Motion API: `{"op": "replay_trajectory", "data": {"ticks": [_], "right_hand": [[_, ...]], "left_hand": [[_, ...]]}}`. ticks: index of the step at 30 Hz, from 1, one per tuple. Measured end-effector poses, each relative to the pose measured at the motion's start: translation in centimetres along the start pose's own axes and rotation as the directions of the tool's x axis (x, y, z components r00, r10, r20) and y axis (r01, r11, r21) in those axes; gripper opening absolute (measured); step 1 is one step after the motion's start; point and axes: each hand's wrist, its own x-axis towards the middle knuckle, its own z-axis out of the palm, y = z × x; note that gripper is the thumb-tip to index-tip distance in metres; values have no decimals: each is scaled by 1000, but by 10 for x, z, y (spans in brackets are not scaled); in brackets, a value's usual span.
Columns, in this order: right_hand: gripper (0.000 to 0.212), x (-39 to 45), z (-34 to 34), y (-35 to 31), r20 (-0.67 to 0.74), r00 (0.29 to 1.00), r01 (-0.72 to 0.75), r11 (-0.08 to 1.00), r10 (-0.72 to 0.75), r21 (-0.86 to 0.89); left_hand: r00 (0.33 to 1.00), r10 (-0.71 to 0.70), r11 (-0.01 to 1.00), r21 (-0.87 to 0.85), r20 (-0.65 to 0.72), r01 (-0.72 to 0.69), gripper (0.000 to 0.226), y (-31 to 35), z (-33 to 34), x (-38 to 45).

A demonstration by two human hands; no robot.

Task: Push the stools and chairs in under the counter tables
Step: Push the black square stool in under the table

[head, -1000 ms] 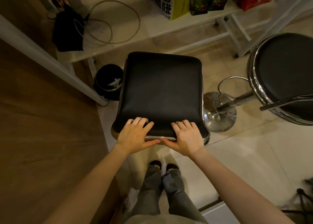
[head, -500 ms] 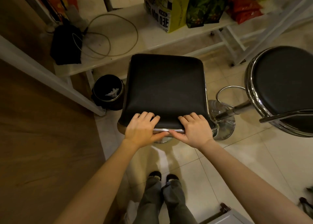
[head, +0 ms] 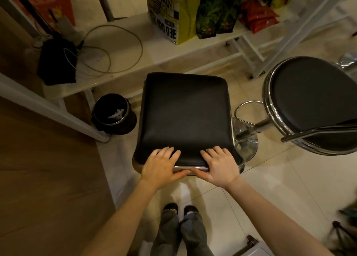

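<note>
A square black padded stool (head: 185, 116) with a chrome rim stands in the middle of the view, its far edge close to the white counter table's lower shelf (head: 135, 49). My left hand (head: 161, 167) and my right hand (head: 220, 165) both grip its near edge, fingers on the cushion and thumbs along the chrome rim. A round black bar stool (head: 313, 103) with a chrome ring, post and round base stands to the right, tilted in the view.
A black waste bin (head: 114, 113) sits on the floor left of the square stool, by a white table leg (head: 58, 110). Bags of goods (head: 173, 12), a cable loop and a black pouch (head: 57, 62) lie on the shelf. A wooden tabletop (head: 38, 178) fills the left.
The square stool has slid forward toward the shelf with both hands still on its near edge. My feet have stepped after it.
</note>
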Motion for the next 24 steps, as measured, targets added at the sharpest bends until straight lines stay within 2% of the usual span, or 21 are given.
{"op": "replay_trajectory", "data": {"ticks": [10, 13, 24], "right_hand": [[81, -3, -2, 20, 8, 996, 85, 996, -84, -28], [75, -4, -3, 26, 7, 990, 142, 990, -142, -7], [77, 4, 1, 75, 71, 931, 362, 931, -359, -48]], "left_hand": [[995, -86, 996, -12, 41, 87, 86, 19, 3, 0], [991, -123, 992, -19, 60, 125, 85, 24, 3, 0], [943, -324, 944, -46, 84, 328, 82, 72, 10, 9]]}}
